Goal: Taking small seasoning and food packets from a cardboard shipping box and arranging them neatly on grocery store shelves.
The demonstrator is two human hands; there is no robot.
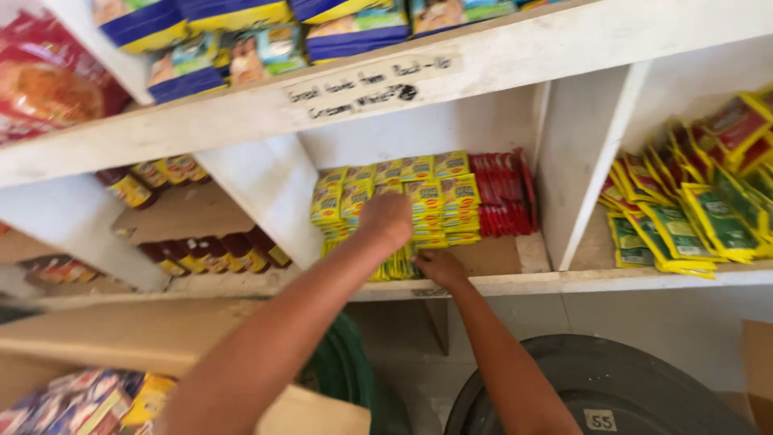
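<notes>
Bin: a dark round bin (612, 379) is sitting nearest the camera, low on the right, under the shelf.
Box: a cardboard box (105, 399) of mixed packets is lying at the lower left, with a green rim (346, 366) showing just beyond it.
Left hand: the left hand (386, 219) is reaching across from the lower left into the middle bay, its back facing the camera; its fingers are curling closed against the yellow sachets, though whether they are gripping any I cannot tell.
Right hand: the right hand (439, 266) is coming up from below and resting low at the front edge of the shelf, fingers pressing into the foot of the sachets; they are hidden among the packs, so I cannot tell whether they are closed.
Yellow sachets: the yellow sachets (439, 193) are standing in tight upright rows in the middle bay of the shelf (515, 283), filling its left and centre from the front edge to the back.
Red sachets: a row of red sachets (503, 193) is standing just beside the yellow ones, toward the right divider.
Bottles: dark bottles (213, 254) with yellow labels are lining the left bay, past the left divider.
Green packets: yellow-and-green packets (684, 221) are leaning in rows in the right bay.
Upper shelf: blue-and-yellow boxes (241, 32) are sitting on the board above, farthest off, with a red bag (48, 80) at its far left.
</notes>
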